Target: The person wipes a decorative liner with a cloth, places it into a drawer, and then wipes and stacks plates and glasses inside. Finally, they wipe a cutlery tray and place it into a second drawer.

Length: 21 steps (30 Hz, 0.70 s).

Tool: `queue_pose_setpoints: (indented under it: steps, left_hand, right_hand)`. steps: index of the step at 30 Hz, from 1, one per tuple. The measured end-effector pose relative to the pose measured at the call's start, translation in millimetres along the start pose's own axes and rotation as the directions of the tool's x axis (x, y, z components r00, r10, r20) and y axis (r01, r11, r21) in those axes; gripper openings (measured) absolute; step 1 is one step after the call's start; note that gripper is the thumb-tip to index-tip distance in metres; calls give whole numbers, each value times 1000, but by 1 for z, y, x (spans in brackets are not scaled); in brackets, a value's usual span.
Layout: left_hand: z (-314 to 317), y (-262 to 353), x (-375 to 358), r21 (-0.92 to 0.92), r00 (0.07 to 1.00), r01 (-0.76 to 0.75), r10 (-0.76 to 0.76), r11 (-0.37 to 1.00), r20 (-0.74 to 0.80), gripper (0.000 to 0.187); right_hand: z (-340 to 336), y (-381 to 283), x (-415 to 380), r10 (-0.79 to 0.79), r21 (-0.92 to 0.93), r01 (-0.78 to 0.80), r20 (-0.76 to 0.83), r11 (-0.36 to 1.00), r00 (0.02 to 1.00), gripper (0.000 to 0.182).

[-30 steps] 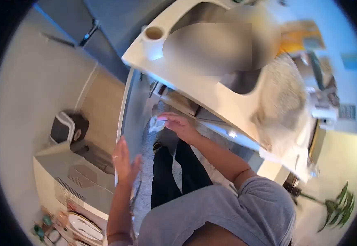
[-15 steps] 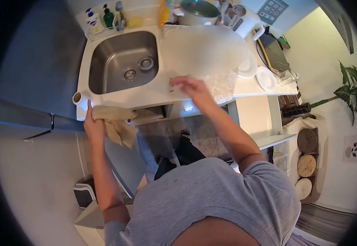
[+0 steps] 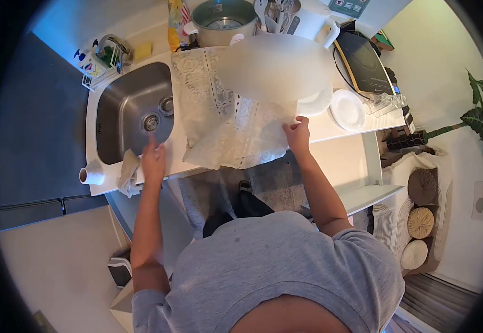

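Observation:
My right hand (image 3: 298, 136) pinches the right front corner of a cream lace cloth (image 3: 241, 139), which is lifted and drapes over the counter's front edge. My left hand (image 3: 153, 162) is slightly blurred, its fingers stretched towards the sink and nothing in them. Just left of that hand, a beige cloth (image 3: 129, 175) lies bunched over the counter edge. Farther left, a white cup-like roll (image 3: 92, 176) lies on its side at the counter corner. A pale blurred oval hides the back part of the lace cloth.
The steel sink (image 3: 117, 105) is set in the counter on the left. A pot (image 3: 223, 22) stands at the back. White plates (image 3: 348, 110), drinking glasses (image 3: 383, 104) and a black cooktop (image 3: 364, 65) are on the right. Below the counter, a drawer (image 3: 341, 158) is pulled out.
My left hand has let go of the beige cloth, now on the counter edge, and moved right. My right hand has moved right and taken hold of the lace cloth, raising its front.

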State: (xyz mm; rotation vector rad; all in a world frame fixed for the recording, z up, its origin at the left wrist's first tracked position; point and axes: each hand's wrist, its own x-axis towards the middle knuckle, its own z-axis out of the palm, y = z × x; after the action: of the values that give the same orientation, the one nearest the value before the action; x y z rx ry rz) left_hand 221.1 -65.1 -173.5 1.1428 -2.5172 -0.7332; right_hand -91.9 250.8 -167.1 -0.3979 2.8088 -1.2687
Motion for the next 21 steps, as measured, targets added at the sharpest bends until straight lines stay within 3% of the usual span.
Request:
queue_pose_setpoints:
  steps: [1,2,4,5,7,9,11,13,14,15,16,17,18,19,21]
  left_hand:
    - [17,17,11,-380,968,224,-162,897,190,73]
    - [33,37,17,-651,884,461,-245,603,398,68]
    - [27,106,19,-619,811,584,-403,525,424,65]
    - [29,103,23,-619,805,592,-416,516,423,65]
    - [40,95,28,-620,903,428,-288,657,319,57]
    - [31,68,31,-604,998,58,-54,795,24,46]
    - [-21,58,17,-452,968,-154,42,878,-249,33]
    - [-74,53,-8,-441,915,-218,25,870,-403,28]
    - [-96,46,-26,-458,944,-117,-44,881,-327,29]
    - [-114,33,-43,-465,961,-18,-114,885,-253,30]
    - [-115,0,-60,-528,949,103,-243,843,-202,32]
    - [-105,-32,-77,-580,919,224,-368,783,-143,35]
    - [-91,-50,-93,-581,919,222,-366,783,-143,35]
    - [-78,-66,-107,-578,911,284,-403,765,-85,35]
    - [-72,-70,-116,-571,896,350,-443,742,-26,35]
  right_hand:
    - [0,0,3,30,16,-31,13,999,999,50]
    - [4,-3,6,46,34,-48,44,998,998,50]
    - [4,-3,10,26,48,-32,132,998,991,42]
    - [7,1,13,-26,90,11,165,996,986,37]
    - [1,4,15,-69,123,46,190,991,979,32]
    - [-14,-5,9,-193,407,111,167,907,967,25]
    - [-28,-13,-1,-245,480,135,173,867,954,24]
    - [-39,-8,-15,-279,558,98,249,824,927,25]
    - [-45,-7,-21,-273,553,98,244,828,931,25]
    - [-50,-10,-25,-269,439,71,409,896,872,24]
    - [-52,-14,-27,-238,315,60,564,947,791,23]
    - [-53,-27,-26,-120,77,93,638,993,761,16]
    - [-44,-30,-18,-121,77,93,636,993,762,16]
    - [-30,-32,-3,-249,40,263,483,964,839,14]
    - [0,-46,38,-489,15,497,210,867,847,13]
